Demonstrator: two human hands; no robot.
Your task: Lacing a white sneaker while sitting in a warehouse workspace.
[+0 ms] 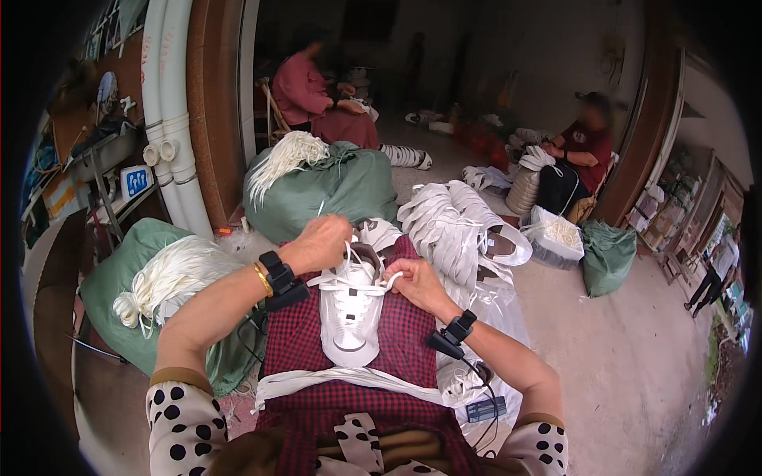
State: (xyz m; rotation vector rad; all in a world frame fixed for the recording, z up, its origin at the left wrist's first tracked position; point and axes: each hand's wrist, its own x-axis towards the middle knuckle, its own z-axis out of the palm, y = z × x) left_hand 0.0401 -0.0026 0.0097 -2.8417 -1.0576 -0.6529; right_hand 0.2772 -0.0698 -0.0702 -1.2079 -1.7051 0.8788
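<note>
A white sneaker point(349, 329) rests on my lap, on a red-and-black checked apron point(298, 341), with its toe toward me. White shoelace point(353, 292) runs across its upper, with loose ends at the top. Above the shoe's left side, my left hand point(320, 243) is closed on one lace end. My right hand point(421, 285), beside the shoe's right edge, pinches the other end between thumb and fingers. Across my lap below the toe lies a bundle of white laces point(349, 382).
Green sacks topped with lace bundles point(186, 274) point(287, 159) stand left and ahead. Nested white shoes point(448, 226) are piled at front right, near a tub of laces point(556, 238) and another green sack point(609, 258). Two seated people point(305, 87) point(583, 143) handle shoes farther off.
</note>
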